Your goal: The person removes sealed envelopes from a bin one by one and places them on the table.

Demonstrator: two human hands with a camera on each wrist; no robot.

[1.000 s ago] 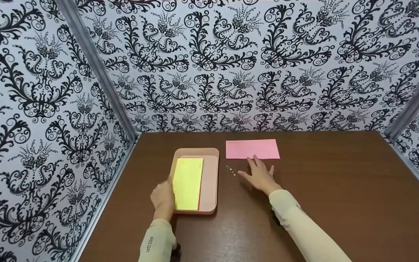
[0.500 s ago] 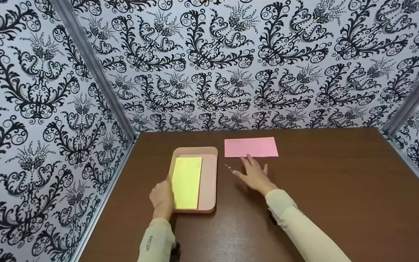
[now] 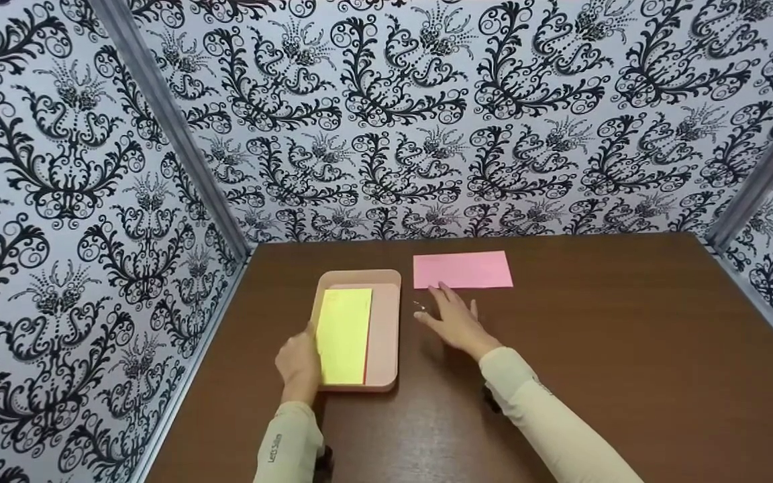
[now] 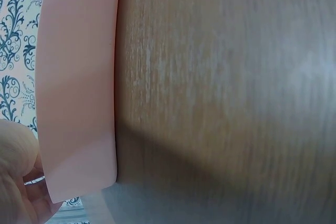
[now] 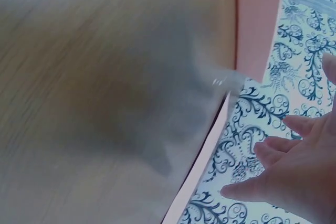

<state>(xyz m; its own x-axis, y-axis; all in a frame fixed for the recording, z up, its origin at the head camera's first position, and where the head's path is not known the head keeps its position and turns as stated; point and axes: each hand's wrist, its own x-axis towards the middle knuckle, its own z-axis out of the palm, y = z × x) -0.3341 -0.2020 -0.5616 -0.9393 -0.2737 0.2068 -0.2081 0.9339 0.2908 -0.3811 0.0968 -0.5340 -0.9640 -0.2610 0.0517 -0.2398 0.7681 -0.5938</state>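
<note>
My left hand (image 3: 298, 362) grips the left rim of a shallow pink tray (image 3: 385, 335). In the left wrist view the tray's side wall (image 4: 79, 87) stands beside my fingers. A yellow paper rectangle (image 3: 345, 335) lies in the tray, with a thin red edge showing along its right side. My right hand (image 3: 453, 322), fingers spread and holding nothing, hovers over the table just right of a small shiny strand (image 3: 419, 306). Its fingertips reach the near edge of a flat pink paper rectangle (image 3: 464, 270); I cannot tell whether they touch it. The strand's kind is too small to make out.
Both things rest on a brown wooden table (image 3: 628, 349). Patterned black-and-white walls (image 3: 427, 134) close off the back and sides, with grey strips (image 3: 178, 134) at the corners. Light glares off the table's near part.
My right hand has moved left, from below the middle of the pink paper toward the shiny strand. My left hand keeps its grip on the tray. The head view has shifted slightly.
</note>
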